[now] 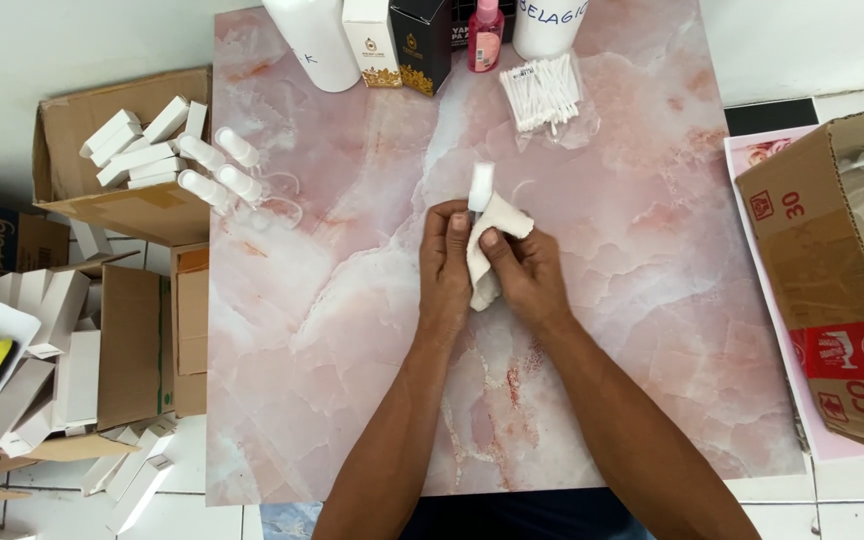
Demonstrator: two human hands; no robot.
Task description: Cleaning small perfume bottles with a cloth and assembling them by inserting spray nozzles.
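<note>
Over the middle of a pink marble-patterned table (pixel 652 330), my left hand (pixel 444 262) grips a small clear spray bottle with a white cap (pixel 480 186), the cap pointing away from me. My right hand (pixel 524 272) presses a white cloth (pixel 497 222) against the bottle's body, wrapping it from the right. Both hands touch each other around the bottle. Most of the bottle is hidden by the fingers and the cloth.
Several capped spray bottles (pixel 220 170) lie at the table's left edge beside an open carton of white boxes (pixel 137 150). Cotton swabs in a bag (pixel 542 92), a pink bottle (pixel 486 35), black and white boxes stand at the far edge. A large carton (pixel 832 300) sits at right.
</note>
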